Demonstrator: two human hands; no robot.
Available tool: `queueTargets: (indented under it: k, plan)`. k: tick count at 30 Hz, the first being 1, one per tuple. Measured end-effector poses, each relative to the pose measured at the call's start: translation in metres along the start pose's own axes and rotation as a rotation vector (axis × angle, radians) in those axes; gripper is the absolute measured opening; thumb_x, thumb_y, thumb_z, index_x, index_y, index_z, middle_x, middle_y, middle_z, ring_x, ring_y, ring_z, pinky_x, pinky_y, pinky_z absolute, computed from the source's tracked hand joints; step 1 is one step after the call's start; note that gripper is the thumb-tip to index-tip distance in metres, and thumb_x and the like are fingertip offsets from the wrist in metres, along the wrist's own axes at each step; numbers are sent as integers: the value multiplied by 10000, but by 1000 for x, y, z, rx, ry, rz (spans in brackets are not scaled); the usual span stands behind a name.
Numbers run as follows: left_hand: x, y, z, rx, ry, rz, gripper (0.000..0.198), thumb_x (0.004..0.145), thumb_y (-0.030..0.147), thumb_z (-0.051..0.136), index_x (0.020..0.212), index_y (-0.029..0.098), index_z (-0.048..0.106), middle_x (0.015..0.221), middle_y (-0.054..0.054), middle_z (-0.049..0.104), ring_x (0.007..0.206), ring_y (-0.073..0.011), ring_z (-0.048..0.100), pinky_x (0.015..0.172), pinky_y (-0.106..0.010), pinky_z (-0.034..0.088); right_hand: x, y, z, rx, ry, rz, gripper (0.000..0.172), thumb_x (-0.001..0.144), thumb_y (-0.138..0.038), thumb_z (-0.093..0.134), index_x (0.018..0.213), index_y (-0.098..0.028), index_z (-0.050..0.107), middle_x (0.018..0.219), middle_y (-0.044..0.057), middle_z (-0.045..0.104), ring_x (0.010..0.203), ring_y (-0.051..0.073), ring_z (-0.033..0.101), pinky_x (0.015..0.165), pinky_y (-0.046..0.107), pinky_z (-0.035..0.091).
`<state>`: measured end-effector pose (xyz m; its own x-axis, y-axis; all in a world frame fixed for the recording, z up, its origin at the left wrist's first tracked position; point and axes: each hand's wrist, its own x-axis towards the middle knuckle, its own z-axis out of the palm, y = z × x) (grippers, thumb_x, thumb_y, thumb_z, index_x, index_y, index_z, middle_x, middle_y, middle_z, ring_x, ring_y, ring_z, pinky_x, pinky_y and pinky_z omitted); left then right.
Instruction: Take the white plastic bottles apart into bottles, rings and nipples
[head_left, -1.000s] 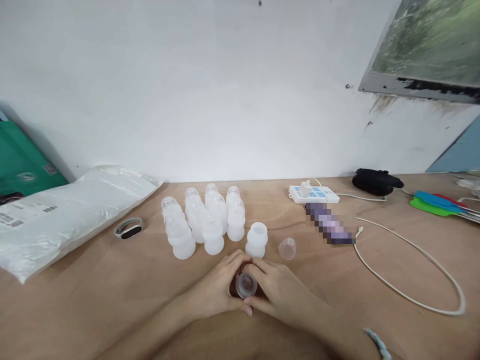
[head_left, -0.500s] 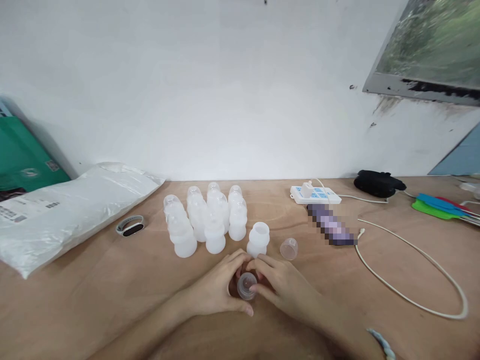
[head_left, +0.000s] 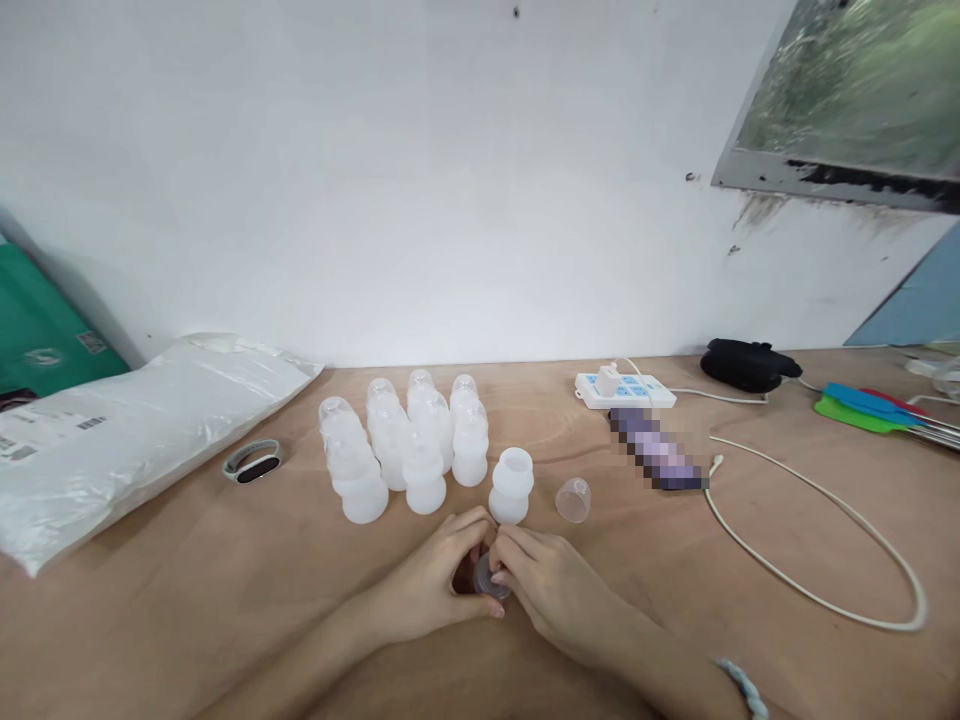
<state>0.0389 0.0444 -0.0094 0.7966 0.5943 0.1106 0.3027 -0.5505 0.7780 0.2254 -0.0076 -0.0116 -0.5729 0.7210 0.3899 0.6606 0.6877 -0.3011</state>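
A small clear plastic bottle collar [head_left: 486, 582] sits low between my hands, partly covered by fingers. My left hand [head_left: 427, 575] curls around its left side, thumb in front and fingertips behind. My right hand [head_left: 551, 585] is closed over its right side, with thumb and fingers pinched at its opening; whatever else they may hold is hidden. Just beyond my fingers stands an uncapped white baby bottle [head_left: 511, 488], its mouth facing up. To its right a clear dome cap [head_left: 574, 501] rests on the table. Several white bottles with clear domed tops [head_left: 358, 485] stand grouped to the left.
A grey wristband [head_left: 253, 462] and a white plastic parcel [head_left: 142, 430] lie left. Toward the right are a power strip [head_left: 641, 392], a blurred phone [head_left: 654, 448], a looped white cable [head_left: 847, 510], a black case [head_left: 750, 366] and coloured spatulas [head_left: 862, 408]. A wall closes the back.
My right fingers have closed in over the collar and now hide more of it. My left hand keeps its hold. The view has shifted slightly.
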Motion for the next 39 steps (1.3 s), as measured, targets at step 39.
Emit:
queueTargets:
  k: [39]
  plan:
    - [-7, -11, 3, -320, 63, 76, 694, 835, 823, 318, 1205, 237, 339, 990, -31, 415, 845, -196, 382, 775, -329, 348, 5, 15, -63, 284, 248, 81, 305, 834, -192, 671, 1131, -208, 604, 1061, 57, 644, 916, 178, 622, 776, 289, 523]
